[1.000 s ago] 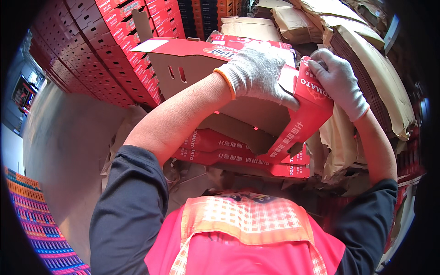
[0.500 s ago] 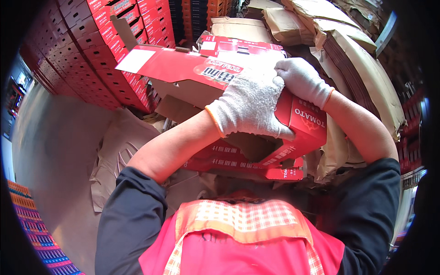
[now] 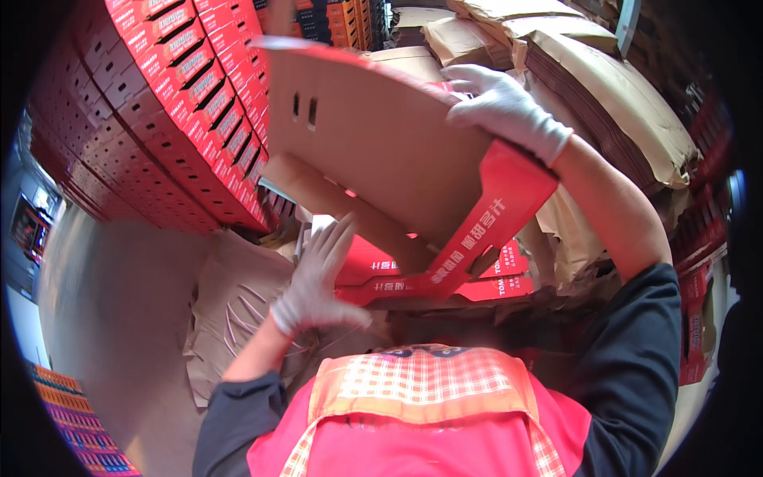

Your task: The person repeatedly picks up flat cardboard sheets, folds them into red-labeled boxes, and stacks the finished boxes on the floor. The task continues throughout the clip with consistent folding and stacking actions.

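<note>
A partly folded red cardboard box is tilted up in front of me, its plain brown inside facing me. Two small slots pierce its upper left panel, and a red side strip with white print slants down its right. My right hand, in a white knit glove, grips the box at its upper right corner. Lower left of the box, my left hand, also gloved, is held apart from it with the fingers spread. Beneath lie more red cardboard boxes, partly hidden by the raised one.
Tall stacks of red boxes stand at the left. Paper-wrapped bundles of flat cardboard are piled at the right. Crumpled brown paper lies on the floor left of me, and colourful stacked boxes show at the lower left.
My left hand has let go of the box and moved down and left, opening. The box has turned from its red outside to its brown inside. My right hand keeps its hold.
</note>
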Demonstrator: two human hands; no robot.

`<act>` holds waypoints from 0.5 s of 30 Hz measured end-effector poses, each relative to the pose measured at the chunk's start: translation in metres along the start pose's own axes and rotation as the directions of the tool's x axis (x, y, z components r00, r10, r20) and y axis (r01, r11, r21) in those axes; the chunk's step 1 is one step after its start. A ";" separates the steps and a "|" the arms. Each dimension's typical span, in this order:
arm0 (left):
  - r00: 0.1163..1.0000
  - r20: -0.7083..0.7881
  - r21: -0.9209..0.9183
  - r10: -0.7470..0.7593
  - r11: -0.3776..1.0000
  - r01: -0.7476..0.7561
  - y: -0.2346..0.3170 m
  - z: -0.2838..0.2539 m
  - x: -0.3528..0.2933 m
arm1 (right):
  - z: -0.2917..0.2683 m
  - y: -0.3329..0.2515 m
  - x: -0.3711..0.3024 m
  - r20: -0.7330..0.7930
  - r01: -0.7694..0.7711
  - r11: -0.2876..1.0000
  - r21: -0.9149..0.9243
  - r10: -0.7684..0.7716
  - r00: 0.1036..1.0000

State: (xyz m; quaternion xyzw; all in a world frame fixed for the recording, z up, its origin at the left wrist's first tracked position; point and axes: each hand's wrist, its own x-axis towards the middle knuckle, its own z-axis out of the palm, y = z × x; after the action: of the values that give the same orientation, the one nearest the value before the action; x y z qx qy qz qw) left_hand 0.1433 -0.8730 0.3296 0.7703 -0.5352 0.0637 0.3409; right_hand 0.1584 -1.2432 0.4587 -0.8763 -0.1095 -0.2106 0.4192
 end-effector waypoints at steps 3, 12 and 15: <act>0.972 -0.140 0.158 0.186 0.974 -0.164 0.014 -0.002 -0.035 | -0.043 0.057 -0.026 0.186 -0.180 0.947 0.266 0.133 0.974; 0.932 -0.249 0.141 0.264 0.962 -0.235 0.045 0.022 0.118 | 0.071 0.183 -0.158 -0.029 -0.725 0.688 0.029 0.726 0.688; 0.868 -0.386 0.082 0.313 0.949 -0.305 0.061 0.051 0.145 | 0.003 0.146 -0.106 -0.344 -0.104 0.975 0.196 0.168 0.924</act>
State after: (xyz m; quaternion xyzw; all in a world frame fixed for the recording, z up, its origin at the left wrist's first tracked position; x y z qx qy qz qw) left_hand 0.1375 -1.0285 0.3858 0.6490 -0.5711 0.2760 0.4201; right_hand 0.1191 -1.3334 0.3079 -0.7885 0.0122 -0.3268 0.5209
